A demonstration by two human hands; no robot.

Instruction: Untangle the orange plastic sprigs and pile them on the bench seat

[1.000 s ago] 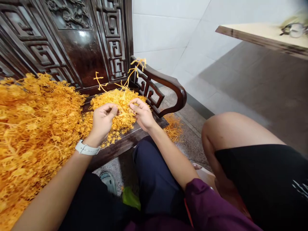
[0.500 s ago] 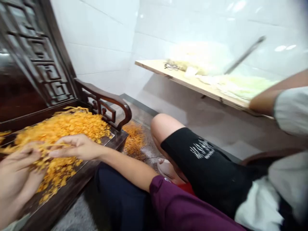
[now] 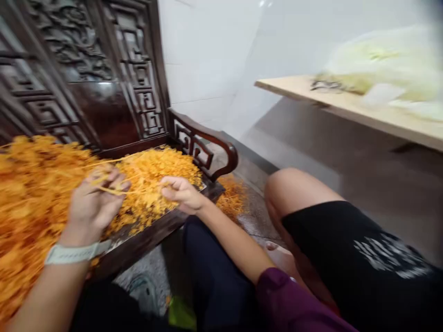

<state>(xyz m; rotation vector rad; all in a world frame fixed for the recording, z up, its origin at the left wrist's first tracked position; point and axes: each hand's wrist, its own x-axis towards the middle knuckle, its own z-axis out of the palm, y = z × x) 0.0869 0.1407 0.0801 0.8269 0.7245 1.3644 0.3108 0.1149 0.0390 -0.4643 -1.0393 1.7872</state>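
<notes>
My left hand [image 3: 92, 205], with a pale green band on its wrist, holds a thin orange strand [image 3: 116, 190] with small flower-like bits on it. The strand stretches toward my right hand [image 3: 183, 193], whose thumb and forefinger are pinched together at its far end. Both hands are above a dark wooden bench seat. Behind them lies a pile of small orange flower-like pieces [image 3: 162, 166]. A larger heap of orange, frilly, branching pieces [image 3: 31, 193] rises on the left beside my left forearm. Motion blur hides the exact finger contact.
The dark carved bench has a curved armrest [image 3: 214, 138]. Thin orange strands [image 3: 231, 198] lie on the floor beyond it. A wooden shelf [image 3: 287, 85] on the right carries glasses and a pale plastic bag [image 3: 387, 60]. Another person's knee [image 3: 297, 191] is close on my right.
The view has swung left, bringing the larger orange heap into sight. My hands have moved apart, and the strand now spans between them.
</notes>
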